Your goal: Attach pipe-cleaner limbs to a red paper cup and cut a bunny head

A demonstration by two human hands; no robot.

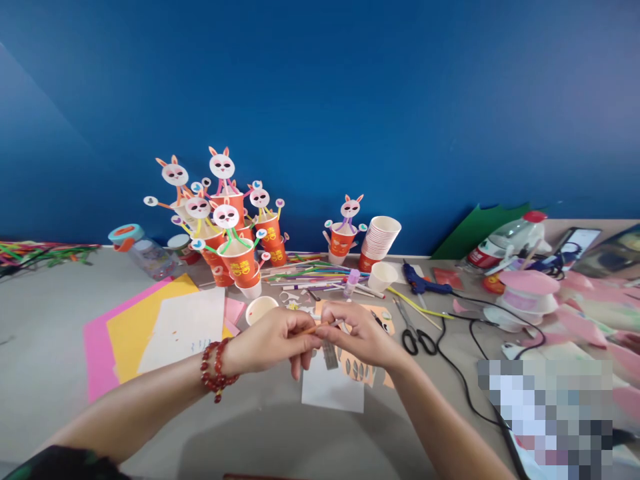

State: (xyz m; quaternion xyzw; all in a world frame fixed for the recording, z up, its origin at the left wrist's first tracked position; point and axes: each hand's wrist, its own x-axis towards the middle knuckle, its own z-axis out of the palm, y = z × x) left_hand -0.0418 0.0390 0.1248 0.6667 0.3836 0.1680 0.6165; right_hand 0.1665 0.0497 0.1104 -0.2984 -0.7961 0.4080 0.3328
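On the grey table (pixel 50 333), along the back edge: orange paper cups (pixel 237 270) with white rabbit heads (pixel 226 215), thin multicoloured sticks (pixel 305 272), a blue plastic glue gun (pixel 425 283). Toward the left edge, pink, yellow and white paper sheets (pixel 185 327); nearer the front edge, a white paper square (pixel 333 393).

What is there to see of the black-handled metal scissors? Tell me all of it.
The black-handled metal scissors lie flat on the grey tabletop, right of the person's bare right hand. Two black, plastic-looking finger loops stand spread toward the person; the grey blades point away. No hand touches them. A thin black cable runs close beside the right loop; contact is unclear.
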